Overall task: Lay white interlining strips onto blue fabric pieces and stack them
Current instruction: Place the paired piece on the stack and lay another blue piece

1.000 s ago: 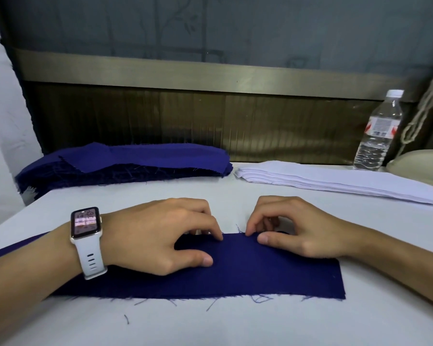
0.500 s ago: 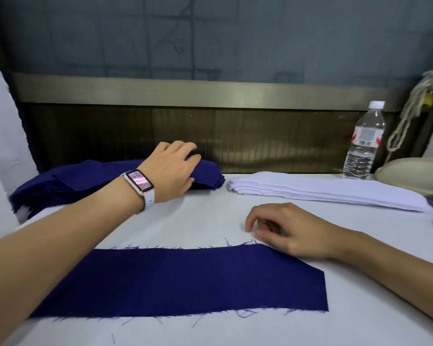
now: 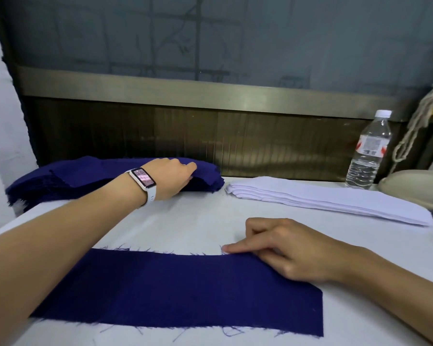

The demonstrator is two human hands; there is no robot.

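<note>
- The flat blue piece (image 3: 185, 290) lies on the table (image 3: 190, 221) just in front of the person, its long axis running left to right, with frayed threads along both long edges.
- Beyond the flat blue piece and to its left sits the blue pile (image 3: 80, 176). Beyond it and to its right sits the stack of white interlining strips (image 3: 323, 199), whose long axis also runs roughly left to right.
- The white strips lie on the right hand's side, well apart from the left hand, so laying a strip probably falls to the right hand.
- The left hand (image 3: 175, 177), a watch (image 3: 143, 179) on its wrist, reaches past the flat blue piece to the blue pile. Its fingers curl over the pile's right end and appear to grip the top layers.
- The right hand (image 3: 293, 248) rests on the far edge of the flat blue piece near its right end. One straight fingertip presses the cloth, the other fingers are loosely bent, and the hand holds nothing.
</note>
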